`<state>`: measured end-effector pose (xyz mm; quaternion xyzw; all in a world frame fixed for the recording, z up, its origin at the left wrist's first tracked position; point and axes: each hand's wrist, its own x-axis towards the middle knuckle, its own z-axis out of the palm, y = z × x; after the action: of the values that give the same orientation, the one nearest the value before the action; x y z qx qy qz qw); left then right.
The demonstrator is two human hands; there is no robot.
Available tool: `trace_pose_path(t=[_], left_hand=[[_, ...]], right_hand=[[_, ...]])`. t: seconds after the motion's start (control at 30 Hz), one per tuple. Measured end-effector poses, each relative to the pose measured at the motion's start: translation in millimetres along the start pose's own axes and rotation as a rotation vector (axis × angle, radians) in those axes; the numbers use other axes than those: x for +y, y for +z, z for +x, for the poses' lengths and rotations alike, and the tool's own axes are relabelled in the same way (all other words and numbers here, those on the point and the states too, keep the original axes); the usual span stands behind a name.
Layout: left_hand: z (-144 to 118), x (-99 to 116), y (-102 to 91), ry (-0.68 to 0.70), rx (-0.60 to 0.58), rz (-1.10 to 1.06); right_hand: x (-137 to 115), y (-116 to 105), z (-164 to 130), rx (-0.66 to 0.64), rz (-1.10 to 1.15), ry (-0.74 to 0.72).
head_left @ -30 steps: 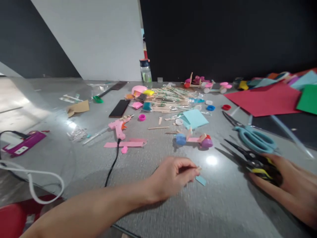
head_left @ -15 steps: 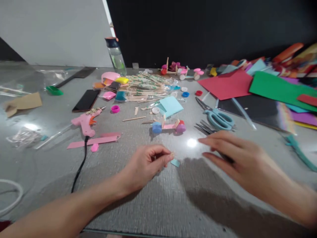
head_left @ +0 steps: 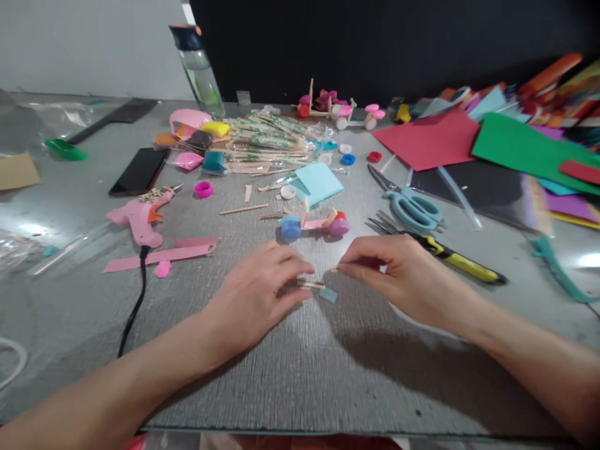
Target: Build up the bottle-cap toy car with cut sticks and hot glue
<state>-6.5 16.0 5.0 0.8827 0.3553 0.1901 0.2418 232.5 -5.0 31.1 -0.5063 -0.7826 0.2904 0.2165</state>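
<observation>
Head view. Grey table (head_left: 300,381), cluttered with craft stuff along the far half. Both forearms come in from the near edge, hands meeting near the middle.

Left hand (head_left: 255,294): palm down, fingers loosely curled, thumb and forefinger tips closed on a short wooden stick piece (head_left: 310,285) that lies low over the tabletop. Whether the stick touches the surface, cannot tell.

Right hand (head_left: 400,275): fingers drawn together in a pinch, the tips pointing toward the left hand. A thin pale sliver (head_left: 334,269) shows at the fingertips; too small to name surely. The two hands' fingertips are near each other, not touching.

Small light-blue paper scrap (head_left: 328,295) flat on the table just beside the stick piece, between the hands.

Just beyond the hands: a small stick-built cart with a blue cap wheel and a purple one (head_left: 315,224). Right of it, black-and-yellow cutters (head_left: 450,257) lying behind the right hand; teal-handled scissors (head_left: 410,207) farther back.

Left side: pink glue gun (head_left: 138,215) with black cord running toward the near edge, pink paper strip (head_left: 157,256) beside it, black phone (head_left: 139,171) behind.

Far middle: heap of craft sticks (head_left: 269,147), light-blue paper square (head_left: 319,182), water bottle (head_left: 195,59). Far right: red (head_left: 431,140) and green (head_left: 525,153) foam sheets, overlapping others.
</observation>
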Motion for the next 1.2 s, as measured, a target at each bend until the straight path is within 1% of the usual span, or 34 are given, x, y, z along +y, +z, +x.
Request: trace_pose_path(t=[0.07,0.1,0.17,0.27,0.37,0.43,0.5,0.63,0.7,0.83,1.07,1.2], left_hand=[[2,-1,4.0,0.049,-0.07,0.095],[3,-2,6.3,0.067,-0.086,0.133],[4,-2,9.9,0.096,-0.085,0.186],[3,0,11.6,0.096,-0.047,0.176],[-1,3,10.2,0.041,-0.005,0.109],[-2,5,8.9,0.009,0.002,0.045],[-3,7,7.5,-0.032,0.0,-0.04],[-2,7,5.4,-0.169,-0.016,-0.225],[-2,6,5.3,-0.213,-0.024,-0.318],[-2,4,6.1,-0.24,-0.056,-0.447],[-2,5,2.2,-0.253,-0.099,-0.518],[-1,5,1.5,-0.261,-0.117,-0.592]], right_hand=[[3,0,-1,-0.05,0.001,0.042],[4,1,-1,-0.072,0.003,0.052],[6,4,-2,-0.106,0.0,0.067],[8,9,-3,-0.119,0.007,0.082],[8,12,-4,-0.095,0.034,0.073],[8,13,-4,-0.081,0.051,0.058],[6,13,-4,-0.066,0.064,0.043],[4,14,-4,-0.018,0.109,0.018],[4,15,-4,0.009,0.138,0.011],[5,17,-4,0.013,0.161,-0.001],[7,21,-2,-0.018,0.217,0.031],[7,21,-2,-0.047,0.292,0.059]])
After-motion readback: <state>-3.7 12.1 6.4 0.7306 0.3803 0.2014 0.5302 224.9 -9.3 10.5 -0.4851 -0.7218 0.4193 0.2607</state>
